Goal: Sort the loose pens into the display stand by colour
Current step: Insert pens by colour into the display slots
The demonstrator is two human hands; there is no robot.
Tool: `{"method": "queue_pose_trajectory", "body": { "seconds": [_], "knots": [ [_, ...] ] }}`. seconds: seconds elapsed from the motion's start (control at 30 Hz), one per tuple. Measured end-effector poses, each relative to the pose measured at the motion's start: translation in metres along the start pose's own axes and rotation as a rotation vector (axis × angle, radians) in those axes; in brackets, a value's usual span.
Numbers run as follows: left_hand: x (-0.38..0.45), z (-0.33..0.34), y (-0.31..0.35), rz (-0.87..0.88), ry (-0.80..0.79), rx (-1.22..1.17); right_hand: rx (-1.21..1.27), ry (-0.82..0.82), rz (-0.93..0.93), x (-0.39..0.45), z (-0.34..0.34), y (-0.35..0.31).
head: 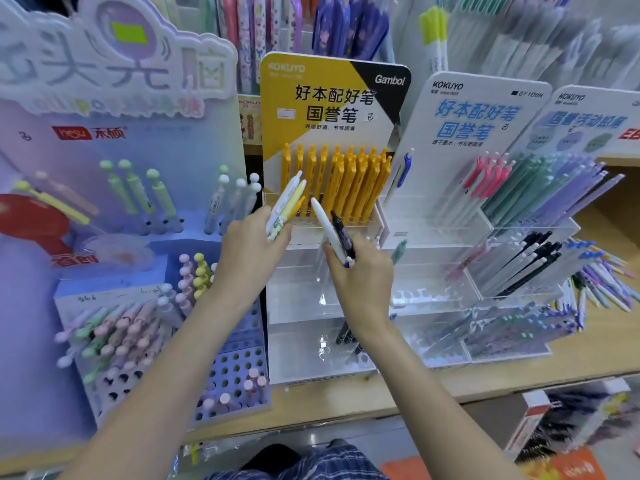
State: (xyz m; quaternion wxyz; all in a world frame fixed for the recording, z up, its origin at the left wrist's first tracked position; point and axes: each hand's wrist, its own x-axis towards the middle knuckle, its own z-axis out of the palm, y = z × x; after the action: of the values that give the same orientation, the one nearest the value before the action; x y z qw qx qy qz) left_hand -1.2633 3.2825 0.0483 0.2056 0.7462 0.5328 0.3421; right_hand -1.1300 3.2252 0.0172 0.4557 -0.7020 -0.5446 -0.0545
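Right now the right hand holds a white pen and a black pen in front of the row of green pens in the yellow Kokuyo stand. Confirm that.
Not quite. The head view shows the right hand holding the white pen and black pen, but the row of pens is orange-yellow, not green.

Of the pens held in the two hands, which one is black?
The black pen is in the right hand, beside a white pen. The left hand holds only pale pens, white and yellow.

White pen (327, 226), black pen (343, 233) above clear stand (311, 306).
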Motion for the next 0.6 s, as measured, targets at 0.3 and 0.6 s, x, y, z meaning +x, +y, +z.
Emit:
{"method": "queue_pose_trajectory", "body": {
  "seconds": [0.3, 0.6],
  "knots": [
    [0.001, -0.002, -0.004, 0.035, -0.003, -0.065, -0.142, -0.1, 0.149, -0.021, 0.027, -0.006],
    [-0.002, -0.017, -0.002, -0.021, -0.106, -0.253, 0.503, -0.112, 0.454, 0.006, -0.021, -0.022]
  ]
}}
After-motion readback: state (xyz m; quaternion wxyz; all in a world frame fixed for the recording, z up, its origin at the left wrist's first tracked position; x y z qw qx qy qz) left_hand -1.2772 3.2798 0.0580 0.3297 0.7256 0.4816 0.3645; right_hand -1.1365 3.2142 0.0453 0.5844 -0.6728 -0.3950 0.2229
